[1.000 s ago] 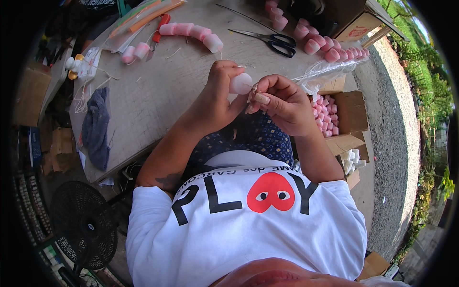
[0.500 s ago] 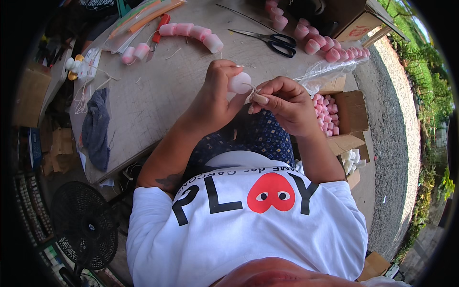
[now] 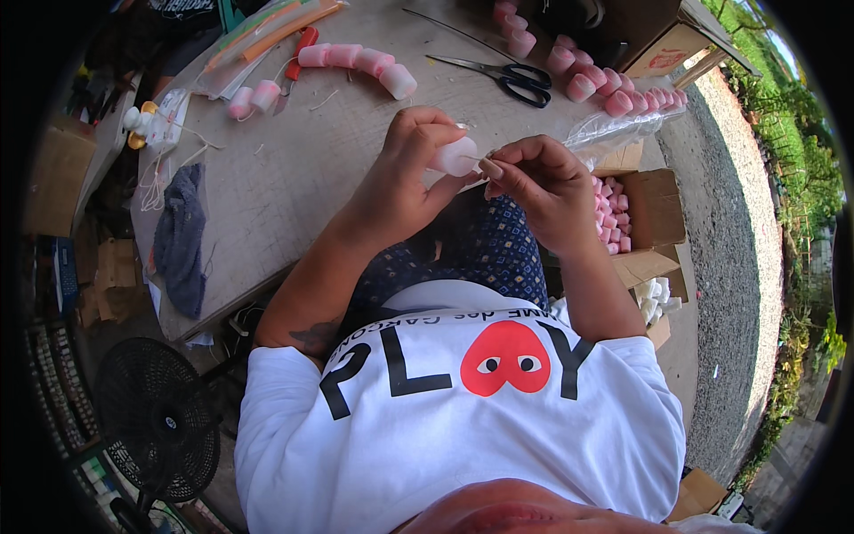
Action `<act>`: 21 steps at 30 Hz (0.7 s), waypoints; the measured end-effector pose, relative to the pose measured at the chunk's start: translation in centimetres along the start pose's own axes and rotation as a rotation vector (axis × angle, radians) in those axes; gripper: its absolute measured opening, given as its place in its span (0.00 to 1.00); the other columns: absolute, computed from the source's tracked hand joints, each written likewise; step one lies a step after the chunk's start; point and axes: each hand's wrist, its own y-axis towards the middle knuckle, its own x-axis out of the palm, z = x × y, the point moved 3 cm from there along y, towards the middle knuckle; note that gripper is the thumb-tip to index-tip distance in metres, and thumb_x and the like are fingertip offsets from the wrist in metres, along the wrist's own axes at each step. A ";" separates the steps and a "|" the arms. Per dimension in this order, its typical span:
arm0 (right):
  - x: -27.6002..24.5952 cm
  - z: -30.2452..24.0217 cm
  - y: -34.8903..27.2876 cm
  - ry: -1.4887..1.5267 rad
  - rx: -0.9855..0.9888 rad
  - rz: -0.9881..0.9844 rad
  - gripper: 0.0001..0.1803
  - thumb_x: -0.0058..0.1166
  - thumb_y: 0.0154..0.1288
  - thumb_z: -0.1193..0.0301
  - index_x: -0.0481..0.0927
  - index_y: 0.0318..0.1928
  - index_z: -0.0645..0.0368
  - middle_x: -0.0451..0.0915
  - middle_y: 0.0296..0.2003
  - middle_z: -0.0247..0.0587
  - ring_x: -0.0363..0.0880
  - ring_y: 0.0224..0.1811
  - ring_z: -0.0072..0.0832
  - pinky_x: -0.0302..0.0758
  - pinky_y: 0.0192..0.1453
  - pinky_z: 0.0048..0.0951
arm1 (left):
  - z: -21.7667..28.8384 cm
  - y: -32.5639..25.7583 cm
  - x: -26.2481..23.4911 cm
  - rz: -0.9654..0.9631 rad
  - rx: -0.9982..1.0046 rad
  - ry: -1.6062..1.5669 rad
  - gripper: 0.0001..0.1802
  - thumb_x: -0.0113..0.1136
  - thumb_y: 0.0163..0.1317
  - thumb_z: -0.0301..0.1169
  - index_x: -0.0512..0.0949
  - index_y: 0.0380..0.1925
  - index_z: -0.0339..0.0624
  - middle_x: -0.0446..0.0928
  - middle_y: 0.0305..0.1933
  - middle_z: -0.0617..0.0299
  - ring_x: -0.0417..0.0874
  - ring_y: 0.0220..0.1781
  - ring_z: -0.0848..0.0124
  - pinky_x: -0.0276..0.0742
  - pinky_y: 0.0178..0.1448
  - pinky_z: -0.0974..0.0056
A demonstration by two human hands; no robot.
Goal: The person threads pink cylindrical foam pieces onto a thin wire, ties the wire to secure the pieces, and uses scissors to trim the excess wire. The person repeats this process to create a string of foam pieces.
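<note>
My left hand (image 3: 411, 169) grips a small pale pink cylinder (image 3: 455, 157) at the near edge of the wooden table (image 3: 294, 169). My right hand (image 3: 543, 182) pinches a thin needle or thread right at the cylinder's end. Both hands meet above my lap. A string of pink cylinders (image 3: 358, 62) lies further back on the table, and a shorter pair (image 3: 252, 96) sits to its left.
Black-handled scissors (image 3: 505, 78) lie at the back, with a longer strung row of pink cylinders (image 3: 594, 82) beside them. A cardboard box of pink pieces (image 3: 623, 222) stands to my right. A dark cloth (image 3: 181, 236) hangs at the table's left edge. A black fan (image 3: 158, 420) stands below left.
The hands have stayed together at the cylinder; the right hand's fingers have shifted slightly at the cylinder's end.
</note>
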 end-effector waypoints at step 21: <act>0.8 -2.1 0.1 -0.686 -0.683 0.092 0.14 0.62 0.51 0.85 0.82 0.40 0.58 0.77 0.34 0.42 0.79 0.34 0.33 0.76 0.36 0.27 | 0.1 -0.1 0.4 -0.031 -0.239 -0.188 0.26 0.63 0.57 0.19 0.66 0.54 0.42 0.72 0.51 0.58 0.76 0.51 0.69 0.74 0.55 0.66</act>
